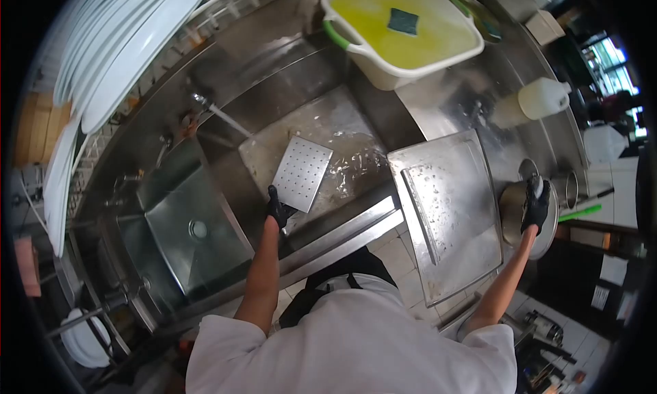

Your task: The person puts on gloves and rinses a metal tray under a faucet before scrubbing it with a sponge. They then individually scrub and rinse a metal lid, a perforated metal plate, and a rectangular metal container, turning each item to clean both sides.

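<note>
My left hand (277, 211), in a black glove, is closed on the near edge of a perforated metal plate (303, 172) and holds it tilted over the sink basin (352, 117). Off to the right, my right hand (536, 206), also gloved in black, is over a round metal pot (511, 213). Its fingers are curled around something greyish that I cannot make out. Between my arms, a large metal tray (455, 216) lies across the counter's front edge. Water runs from a faucet (199, 98) into the basin near the plate.
A white tub (400, 72) of yellow-green liquid, with a dark green pad (403, 22) in it, stands behind the sink. A plastic jug (544, 98) is at the right. White plates (140, 48) fill a rack at upper left. A second basin (198, 228) is to my left.
</note>
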Demonstrator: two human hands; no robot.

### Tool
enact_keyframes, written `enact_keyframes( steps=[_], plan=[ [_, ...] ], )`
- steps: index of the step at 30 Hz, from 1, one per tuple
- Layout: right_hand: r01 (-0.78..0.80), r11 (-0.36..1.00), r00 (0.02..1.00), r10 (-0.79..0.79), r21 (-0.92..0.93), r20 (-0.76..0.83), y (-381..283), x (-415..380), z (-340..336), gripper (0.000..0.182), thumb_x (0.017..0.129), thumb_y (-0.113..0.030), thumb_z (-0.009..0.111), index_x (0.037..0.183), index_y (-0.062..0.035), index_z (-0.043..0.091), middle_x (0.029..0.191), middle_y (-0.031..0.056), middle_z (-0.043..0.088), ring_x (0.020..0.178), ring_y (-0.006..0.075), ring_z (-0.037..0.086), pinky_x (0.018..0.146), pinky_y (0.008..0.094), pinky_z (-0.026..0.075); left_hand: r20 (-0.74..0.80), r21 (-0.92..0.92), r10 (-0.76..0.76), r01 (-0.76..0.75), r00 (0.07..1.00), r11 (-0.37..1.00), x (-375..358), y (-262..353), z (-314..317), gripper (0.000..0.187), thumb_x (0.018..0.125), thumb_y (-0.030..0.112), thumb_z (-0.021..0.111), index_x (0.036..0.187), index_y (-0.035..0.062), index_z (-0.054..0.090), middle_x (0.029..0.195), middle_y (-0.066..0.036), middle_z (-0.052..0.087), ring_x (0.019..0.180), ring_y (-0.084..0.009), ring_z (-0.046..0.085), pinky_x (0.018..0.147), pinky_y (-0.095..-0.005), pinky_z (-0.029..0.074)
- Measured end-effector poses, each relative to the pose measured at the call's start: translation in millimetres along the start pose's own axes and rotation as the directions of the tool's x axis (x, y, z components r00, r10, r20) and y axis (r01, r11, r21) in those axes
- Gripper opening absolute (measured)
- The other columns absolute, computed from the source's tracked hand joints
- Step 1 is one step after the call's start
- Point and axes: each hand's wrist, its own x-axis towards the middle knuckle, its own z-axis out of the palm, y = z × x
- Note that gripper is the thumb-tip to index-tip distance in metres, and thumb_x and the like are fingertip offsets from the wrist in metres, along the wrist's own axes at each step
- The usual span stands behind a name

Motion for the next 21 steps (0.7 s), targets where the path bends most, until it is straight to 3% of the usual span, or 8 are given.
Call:
enact_keyframes(
  steps=[2, 6, 9, 11, 13, 17, 18, 21],
  plan=[
    [0.320, 0.945, 0.947, -0.321, 0.063, 0.010, -31, -14, 24, 0.053, 0.089, -0.012, 0.064, 0.138, -0.0117, 0.046, 0.115, 0.0096, 0.063, 0.083, 0.0192, 0.064, 0.065, 0.0298, 0.049, -0.097, -0.036, 0.001, -0.004, 0.995, 0.999, 3, -5, -3, 0.086, 0.085, 0.076, 0.040, 0.143, 0.0130, 0.038, 0.138, -0.011, 0.050, 0.120, -0.0330, 0.054, 0.097, -0.0549, 0.046],
    [-0.238, 0.825, 0.838, -0.092, 0.513, 0.537, -172, -101, 77, 0.067, 0.089, -0.013, 0.065, 0.148, -0.0227, 0.034, 0.123, 0.0054, 0.058, 0.073, 0.0048, 0.061, 0.048, 0.0201, 0.041, -0.229, -0.078, 0.021, -0.040, 0.973, 0.996, -1, -7, 11, 0.085, 0.083, 0.079, 0.037, 0.141, 0.0170, 0.041, 0.135, -0.007, 0.054, 0.118, -0.0318, 0.056, 0.092, -0.0553, 0.048],
    [0.081, 0.941, 0.669, -0.295, 0.328, 0.683, -199, -164, 193, 0.075, 0.084, -0.033, 0.070, 0.145, -0.0060, 0.035, 0.135, 0.0202, 0.051, 0.124, 0.0293, 0.050, 0.103, 0.0363, 0.039, -0.287, -0.076, -0.001, -0.021, 0.958, 0.997, 5, -9, 12, 0.083, 0.084, 0.078, 0.036, 0.141, 0.0176, 0.042, 0.134, -0.008, 0.055, 0.117, -0.0318, 0.057, 0.093, -0.0546, 0.047],
    [0.503, 0.835, 0.565, -0.513, 0.223, 0.646, -232, -222, 264, 0.080, 0.085, -0.045, 0.062, 0.147, -0.0059, 0.029, 0.143, 0.0271, 0.039, 0.132, 0.0403, 0.040, 0.108, 0.0437, 0.034, -0.274, -0.077, 0.028, -0.051, 0.961, 0.996, -1, -6, 18, 0.084, 0.084, 0.079, 0.034, 0.142, 0.0189, 0.042, 0.133, -0.007, 0.056, 0.116, -0.0316, 0.057, 0.094, -0.0545, 0.047],
    [0.545, 0.796, 0.420, -0.530, 0.262, 0.736, -224, -287, 352, 0.076, 0.087, -0.043, 0.056, 0.149, -0.0123, 0.024, 0.146, 0.0302, 0.031, 0.129, 0.0477, 0.039, 0.106, 0.0507, 0.035, -0.174, -0.104, 0.003, -0.022, 0.985, 0.994, -10, -2, 23, 0.085, 0.084, 0.080, 0.031, 0.143, 0.0195, 0.038, 0.138, -0.007, 0.051, 0.122, -0.0344, 0.052, 0.097, -0.0610, 0.041],
    [0.865, 0.470, 0.213, -0.661, 0.176, 0.720, -270, -377, 380, 0.062, 0.090, -0.042, 0.050, 0.147, -0.0266, 0.032, 0.149, 0.0221, 0.033, 0.140, 0.0384, 0.027, 0.102, 0.0710, 0.021, -0.294, -0.170, 0.034, -0.087, 0.955, 0.982, 46, -27, -18, 0.082, 0.084, 0.078, 0.036, 0.141, 0.0187, 0.044, 0.131, -0.007, 0.056, 0.115, -0.0332, 0.056, 0.096, -0.0531, 0.045],
    [0.881, 0.397, 0.133, -0.731, 0.258, 0.670, -278, -380, 387, 0.057, 0.090, -0.042, 0.048, 0.144, -0.0290, 0.037, 0.151, 0.0204, 0.030, 0.140, 0.0387, 0.026, 0.099, 0.0747, 0.018, -0.437, -0.142, 0.139, -0.221, 0.889, 0.965, 34, -21, 6, 0.091, 0.085, 0.079, 0.030, 0.126, 0.0034, 0.059, 0.123, -0.016, 0.062, 0.108, -0.0315, 0.060, 0.091, -0.0415, 0.048],
    [0.855, 0.328, 0.051, -0.824, 0.401, 0.565, -295, -366, 412, 0.045, 0.089, -0.044, 0.050, 0.132, -0.0315, 0.053, 0.151, 0.0167, 0.032, 0.140, 0.0343, 0.027, 0.099, 0.0774, 0.011, -0.767, 0.157, 0.093, 0.044, 0.635, 0.987, -11, 11, 60, 0.091, 0.087, 0.077, 0.026, 0.112, -0.0008, 0.066, 0.108, -0.024, 0.067, 0.104, -0.0354, 0.063, 0.088, -0.0442, 0.047]
  ],
)
